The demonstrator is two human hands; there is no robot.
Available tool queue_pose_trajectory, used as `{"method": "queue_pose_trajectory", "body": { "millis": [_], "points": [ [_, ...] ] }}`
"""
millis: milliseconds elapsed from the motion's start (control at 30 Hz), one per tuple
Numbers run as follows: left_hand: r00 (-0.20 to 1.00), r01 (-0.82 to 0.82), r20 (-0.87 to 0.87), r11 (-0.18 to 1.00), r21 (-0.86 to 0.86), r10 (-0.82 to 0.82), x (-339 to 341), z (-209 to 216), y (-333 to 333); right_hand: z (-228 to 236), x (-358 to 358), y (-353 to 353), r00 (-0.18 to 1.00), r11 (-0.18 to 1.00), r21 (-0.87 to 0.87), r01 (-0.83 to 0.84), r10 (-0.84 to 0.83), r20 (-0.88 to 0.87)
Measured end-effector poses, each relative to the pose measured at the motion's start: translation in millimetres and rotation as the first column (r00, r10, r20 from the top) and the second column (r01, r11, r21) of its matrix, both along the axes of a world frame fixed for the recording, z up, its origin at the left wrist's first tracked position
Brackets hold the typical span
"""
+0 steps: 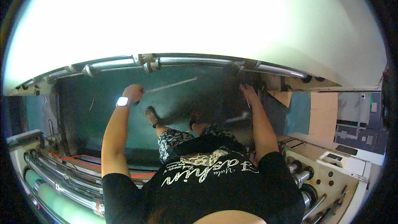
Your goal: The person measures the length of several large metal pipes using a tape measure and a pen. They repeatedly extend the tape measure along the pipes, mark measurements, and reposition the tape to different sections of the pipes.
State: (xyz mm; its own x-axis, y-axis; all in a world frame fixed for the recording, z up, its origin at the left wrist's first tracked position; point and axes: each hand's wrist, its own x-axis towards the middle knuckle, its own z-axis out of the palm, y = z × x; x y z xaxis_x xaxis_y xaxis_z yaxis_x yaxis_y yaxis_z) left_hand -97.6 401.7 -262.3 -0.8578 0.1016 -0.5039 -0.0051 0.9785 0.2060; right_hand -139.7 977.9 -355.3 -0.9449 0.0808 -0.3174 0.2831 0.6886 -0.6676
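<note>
My left hand [133, 93], with a lit watch [122, 101] on its wrist, is closed at the end of a long, thin pale strip [172, 85]. The strip reaches out to the right under the roller bar and looks like a ruler or tape. Off to the right, my right hand [247, 91] is raised close to the metal roller bar [190, 61], near a collar on it. Its fingers look curled together in shadow; what they hold, if anything, cannot be made out. A short pale sliver [248, 104] shows beside that hand.
A large white sheet or panel [186, 16] fills the far side above the bar. Behind me on the left are machine rollers [62, 191] and orange-red cables [78, 157]; a cream machine frame [327, 178] stands on the right. My feet are on the green floor [103, 120].
</note>
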Motion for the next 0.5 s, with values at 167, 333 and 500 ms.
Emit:
{"method": "queue_pose_trajectory", "body": {
  "millis": [167,333,500],
  "points": [
    [0.973,-0.142,0.184,0.99,0.019,0.136,57,-20,-20,69,-7,-59,0.868,0.945,0.155,-0.289,0.327,-0.375],
    [0.976,-0.196,0.11,0.98,0.044,0.19,101,-74,-22,110,-17,-84,0.872,0.916,0.258,-0.308,0.38,-0.309],
    [0.926,-0.325,0.25,0.934,0.147,0.283,114,-84,-20,134,-16,-109,0.88,0.876,0.377,-0.302,0.408,-0.242]
  ]
}}
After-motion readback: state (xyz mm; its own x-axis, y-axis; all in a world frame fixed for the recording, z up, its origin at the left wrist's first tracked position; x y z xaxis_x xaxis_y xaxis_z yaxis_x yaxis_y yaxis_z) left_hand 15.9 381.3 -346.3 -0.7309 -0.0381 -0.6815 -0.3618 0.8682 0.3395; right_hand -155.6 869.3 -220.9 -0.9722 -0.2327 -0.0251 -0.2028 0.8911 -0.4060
